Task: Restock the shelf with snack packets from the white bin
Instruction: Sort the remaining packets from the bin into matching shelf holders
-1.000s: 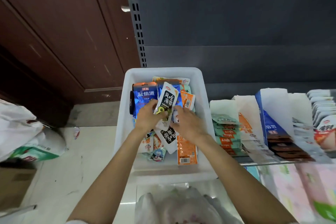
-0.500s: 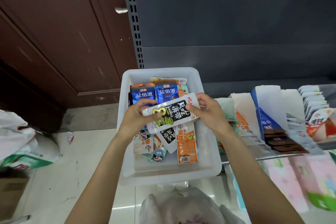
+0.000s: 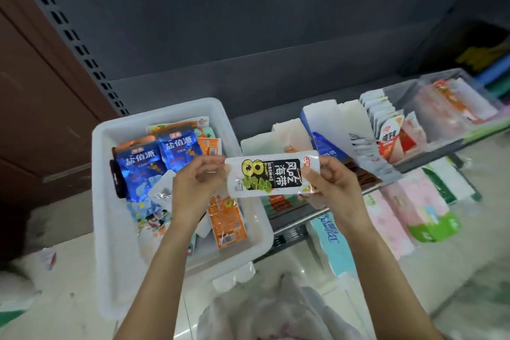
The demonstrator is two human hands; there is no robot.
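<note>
A white and black snack packet [image 3: 271, 174] with a yellow figure 8 is held flat and sideways above the gap between bin and shelf. My left hand [image 3: 197, 188] pinches its left end and my right hand [image 3: 332, 188] grips its right end. The white bin [image 3: 116, 229] stands at the left and holds several packets, among them two blue ones [image 3: 140, 168] and an orange one [image 3: 227, 221]. The shelf [image 3: 430, 154] at the right carries rows of upright packets in paper-lined stacks.
A dark panel [image 3: 248, 22] rises behind the shelf, with a slotted upright [image 3: 74, 44] at its left. A brown wooden door [image 3: 36, 105] is further left. Tissue packs [image 3: 419, 215] sit on the lower level. A thin plastic bag [image 3: 276, 312] lies below my arms.
Both hands lifted the white and black packet out of the bin, turned it sideways and carried it right toward the shelf. The view swung right, showing more of the shelf.
</note>
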